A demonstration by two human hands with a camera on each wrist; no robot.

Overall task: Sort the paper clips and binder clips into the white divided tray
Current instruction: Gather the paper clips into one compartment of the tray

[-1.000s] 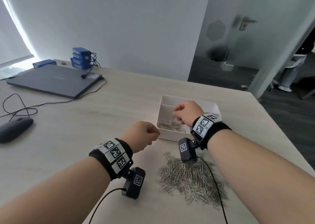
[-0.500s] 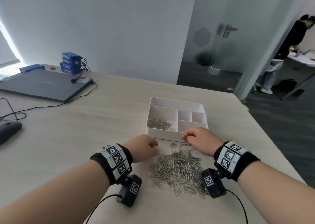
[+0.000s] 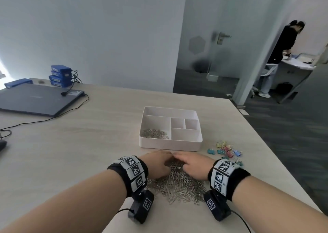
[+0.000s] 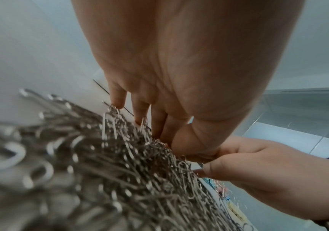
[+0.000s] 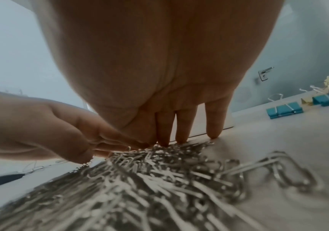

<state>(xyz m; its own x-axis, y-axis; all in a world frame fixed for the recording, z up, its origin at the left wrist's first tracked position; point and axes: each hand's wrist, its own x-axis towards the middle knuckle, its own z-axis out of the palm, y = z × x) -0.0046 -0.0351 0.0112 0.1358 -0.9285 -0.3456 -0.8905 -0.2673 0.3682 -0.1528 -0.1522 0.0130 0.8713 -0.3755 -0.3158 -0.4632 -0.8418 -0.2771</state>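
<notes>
Pale wood-grain table is carrying everything, with a grey wall and a frosted glass door standing beyond it. Both hands are resting palm-down on the far edge of a loose heap of silver wire paper clips, which is spreading back from the fingertips toward the wrists. The left hand is lying with its fingers bent downward, their tips digging into the clips; the left wrist view is showing the thumb pressing close beside the fingers at the heap's edge, and whether any clip is actually being pinched cannot be told. The right hand is sitting just beside it, the fingers of the two almost touching, its own fingers reaching straight down with their tips on the clips and the table.

Just beyond the fingertips, the white rectangular divided plastic tray is sitting on the table, apart from the hands. Its large compartment on the left-hand side is holding a small pile of silver paper clips. To the right of the right hand, a scatter of small coloured binder clips, teal, yellow and pink, is lying beside the tray's near right corner.
</notes>
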